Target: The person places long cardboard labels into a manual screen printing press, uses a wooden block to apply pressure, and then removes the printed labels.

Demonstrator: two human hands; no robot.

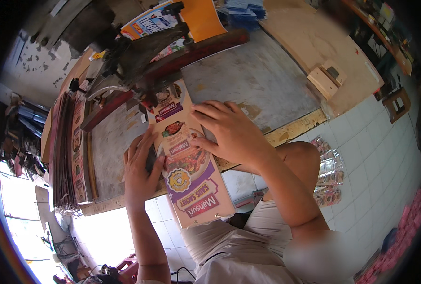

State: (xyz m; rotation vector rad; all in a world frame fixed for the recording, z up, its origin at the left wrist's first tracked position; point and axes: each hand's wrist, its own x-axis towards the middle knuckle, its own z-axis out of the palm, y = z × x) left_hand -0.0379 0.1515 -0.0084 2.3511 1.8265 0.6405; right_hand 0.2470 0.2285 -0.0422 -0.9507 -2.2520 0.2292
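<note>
A long printed cardboard strip (184, 151), peach and purple with pictures of food, lies lengthwise in front of me. Its far end is under the head of a dark metal machine (146, 97); the near end reaches past the table edge over my lap and bears small metal eyelets. Along the strip's left edge, my left hand (142, 170) holds it with fingertips and thumb. On the opposite edge my right hand (229, 130) grips it, fingers bent over the edge and thumb lower down. The undersides of my fingers are hidden.
The worn grey worktop (253, 80) has a wooden front edge. A dark red bar (196, 52) crosses it. At the left hangs a bundle of printed strips (66, 151). A wooden block (326, 80) sits at the right; plastic-wrapped strips (331, 165) lie on the tiled floor.
</note>
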